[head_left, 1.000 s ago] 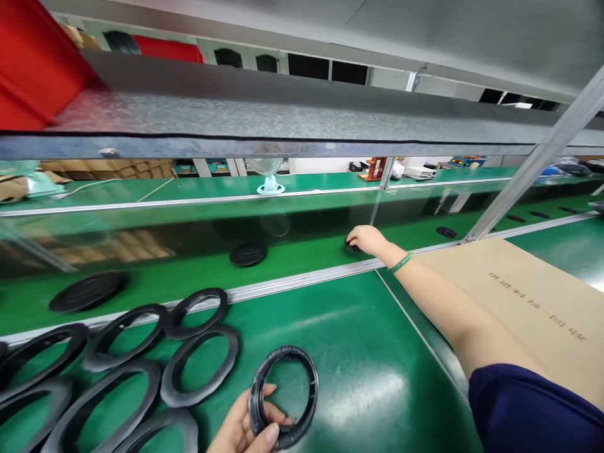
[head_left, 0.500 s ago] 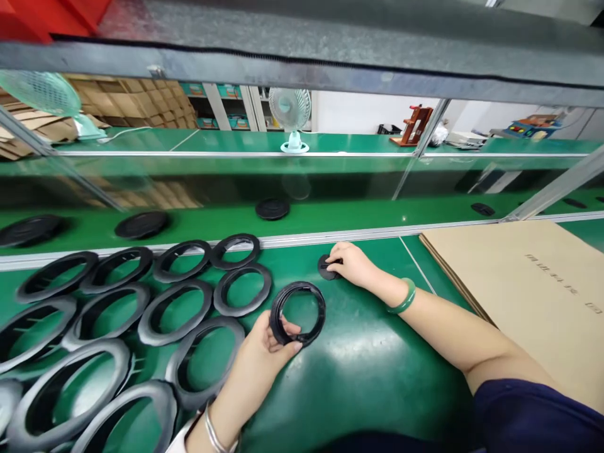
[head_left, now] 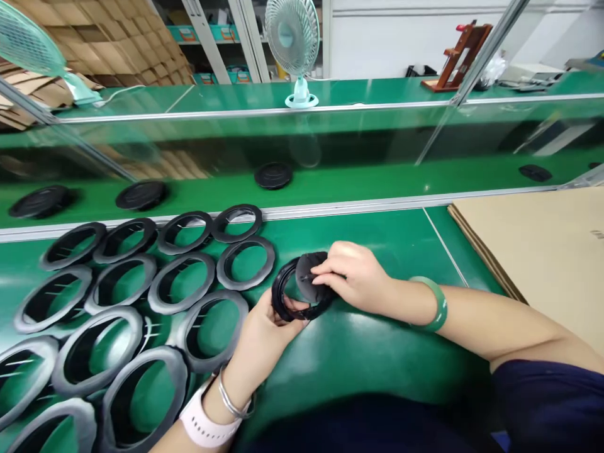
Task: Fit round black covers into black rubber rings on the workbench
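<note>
Above the green table my left hand (head_left: 271,330) grips a black ring (head_left: 279,294) by its lower edge, thumb in front and fingers inside the opening. My right hand (head_left: 352,274) pinches a flat black disc (head_left: 306,280) by its middle. The disc is tilted and overlaps the right side of the ring's opening; whether it is seated in the ring I cannot tell. To the left of my hands, several black rings with grey rims (head_left: 182,284) lie in rows on the table. The nearest of them is just left of my left wrist.
Behind a metal rail, several black round parts (head_left: 274,176) lie on a green conveyor belt (head_left: 340,182). Flat cardboard (head_left: 533,233) is stacked at the right. Farther back stand a light green fan (head_left: 293,38) and a wooden stand (head_left: 460,60).
My right hand has lifted the disc off the table and brought it left to the ring. My left hand still holds the ring in nearly the same spot. The view has tilted down.
</note>
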The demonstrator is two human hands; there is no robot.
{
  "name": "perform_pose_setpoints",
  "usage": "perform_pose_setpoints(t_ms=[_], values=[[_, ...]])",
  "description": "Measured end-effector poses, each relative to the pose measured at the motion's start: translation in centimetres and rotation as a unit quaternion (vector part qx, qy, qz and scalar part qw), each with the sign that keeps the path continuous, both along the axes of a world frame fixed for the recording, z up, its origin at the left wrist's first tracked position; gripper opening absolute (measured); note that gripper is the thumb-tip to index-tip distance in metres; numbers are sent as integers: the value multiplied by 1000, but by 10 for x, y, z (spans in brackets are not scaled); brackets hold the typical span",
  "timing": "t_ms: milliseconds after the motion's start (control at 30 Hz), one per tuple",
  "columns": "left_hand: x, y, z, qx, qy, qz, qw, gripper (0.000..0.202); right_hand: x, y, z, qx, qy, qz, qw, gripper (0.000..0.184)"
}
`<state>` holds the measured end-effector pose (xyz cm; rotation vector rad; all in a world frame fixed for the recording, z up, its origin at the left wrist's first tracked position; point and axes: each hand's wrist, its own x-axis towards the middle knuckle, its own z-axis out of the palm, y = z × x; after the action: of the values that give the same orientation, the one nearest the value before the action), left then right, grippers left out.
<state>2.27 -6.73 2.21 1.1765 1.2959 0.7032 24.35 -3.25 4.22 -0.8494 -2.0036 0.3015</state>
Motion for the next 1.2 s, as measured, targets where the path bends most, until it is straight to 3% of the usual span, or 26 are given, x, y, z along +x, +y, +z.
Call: perform_pose_setpoints(t_ms=[133, 300, 600, 833, 1200], values=[[2, -1, 0, -6, -4, 28, 1000, 76, -14, -9, -15, 78, -117, 4, 990, 33], [3, -2, 1, -6, -7, 27, 1000, 77, -19, -10, -21, 140, -198, 9, 970, 28], [3, -4, 0, -2, 3, 23, 1000, 73, -22, -8, -24, 141, -176, 30, 974, 35], [1, -3, -3, 8, -13, 11, 1000, 70, -20, -9, -24, 211, -189, 16, 959, 29], [2, -2, -4, 4, 1, 16, 1000, 73, -22, -5, -28, 142, -175, 29, 974, 40]])
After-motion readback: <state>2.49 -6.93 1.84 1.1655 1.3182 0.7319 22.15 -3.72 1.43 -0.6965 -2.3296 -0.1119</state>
